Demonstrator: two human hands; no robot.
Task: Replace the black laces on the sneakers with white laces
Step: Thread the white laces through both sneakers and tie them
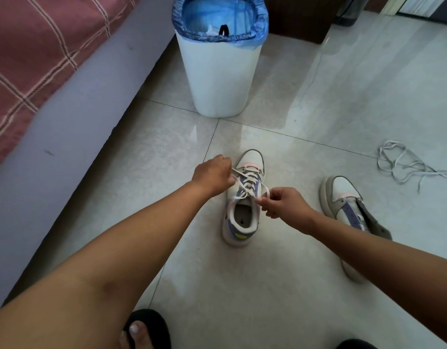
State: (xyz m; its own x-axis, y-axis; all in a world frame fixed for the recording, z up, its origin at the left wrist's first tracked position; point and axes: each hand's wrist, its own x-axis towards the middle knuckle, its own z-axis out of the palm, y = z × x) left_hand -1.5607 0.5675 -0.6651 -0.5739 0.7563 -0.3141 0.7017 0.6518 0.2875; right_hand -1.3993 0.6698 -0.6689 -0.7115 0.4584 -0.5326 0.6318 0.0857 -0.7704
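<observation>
Head view: laced sneaker (242, 205) at frame centre on the tile floor (280, 285), toe toward the bin (218, 74) at top centre. Left hand (213, 176) curled round one white lace (247, 183) end; right hand (284, 201) pinching the other. Second sneaker (343, 197) at right, unlaced. Loose white lace (403, 165) at far right. Black loop inside the bin, unclear.
</observation>
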